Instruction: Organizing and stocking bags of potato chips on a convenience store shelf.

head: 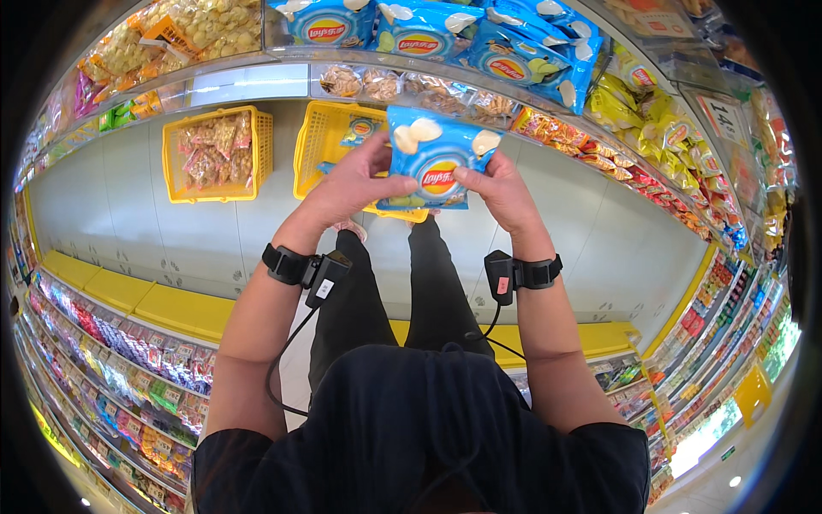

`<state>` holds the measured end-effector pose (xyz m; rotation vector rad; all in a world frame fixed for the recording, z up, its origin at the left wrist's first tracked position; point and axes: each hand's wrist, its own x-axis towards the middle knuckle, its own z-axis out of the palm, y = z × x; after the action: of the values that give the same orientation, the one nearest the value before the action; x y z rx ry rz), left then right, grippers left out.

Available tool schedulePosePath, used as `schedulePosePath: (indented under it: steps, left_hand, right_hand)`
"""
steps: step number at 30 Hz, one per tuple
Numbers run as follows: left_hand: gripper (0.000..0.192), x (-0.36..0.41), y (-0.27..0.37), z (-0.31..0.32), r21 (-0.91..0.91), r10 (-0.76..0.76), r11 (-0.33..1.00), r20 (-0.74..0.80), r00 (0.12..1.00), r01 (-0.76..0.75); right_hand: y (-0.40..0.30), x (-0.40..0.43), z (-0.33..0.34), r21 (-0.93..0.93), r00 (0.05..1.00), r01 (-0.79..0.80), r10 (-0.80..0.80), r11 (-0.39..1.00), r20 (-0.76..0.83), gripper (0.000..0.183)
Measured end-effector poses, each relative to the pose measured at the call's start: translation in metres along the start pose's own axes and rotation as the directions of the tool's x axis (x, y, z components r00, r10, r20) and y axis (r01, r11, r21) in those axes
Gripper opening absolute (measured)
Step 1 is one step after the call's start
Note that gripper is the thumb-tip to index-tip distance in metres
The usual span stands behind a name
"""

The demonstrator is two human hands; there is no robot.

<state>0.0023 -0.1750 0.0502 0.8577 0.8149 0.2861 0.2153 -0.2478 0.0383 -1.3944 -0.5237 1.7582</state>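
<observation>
Both of my hands grip a blue bag of Lay's potato chips [419,154], held up in front of me with its printed face towards the camera. My left hand [356,180] pinches its left edge, thumb across the front. On the opposite edge, my right hand [498,189] presses its thumb near the logo. Beneath the bag stands a yellow plastic basket [321,128], partly hidden by the bag and my left hand. A small blue chip bag [360,130] lies inside that basket. More blue Lay's bags [420,35] fill the clear shelf bin beyond.
Another yellow basket [263,148] on the floor holds several packaged snacks [217,151]. Along the far side, clear-fronted bins carry puffed snacks [199,29], yellow chip bags [674,122] and red snack packs [552,132]. Stocked shelves [141,366] stand behind me, with a yellow ledge [173,311].
</observation>
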Motion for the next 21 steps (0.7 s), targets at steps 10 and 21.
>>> schedulePosePath:
  steps: [10, 21]
  left_hand:
    - [0.049, 0.052, 0.074, 0.015, 0.415, 0.422, 0.801, 0.121, 0.899, -0.432]
    - [0.050, 0.099, 0.089, -0.035, 0.994, 0.689, -0.094, 0.108, 0.717, -0.060]
  right_hand:
    - [-0.084, -0.004, -0.040, -0.215, 0.914, 0.371, -0.397, 0.903, -0.090, 0.040]
    - [-0.097, 0.031, -0.053, -0.184, 0.771, 0.586, -0.613, 0.789, -0.174, 0.035]
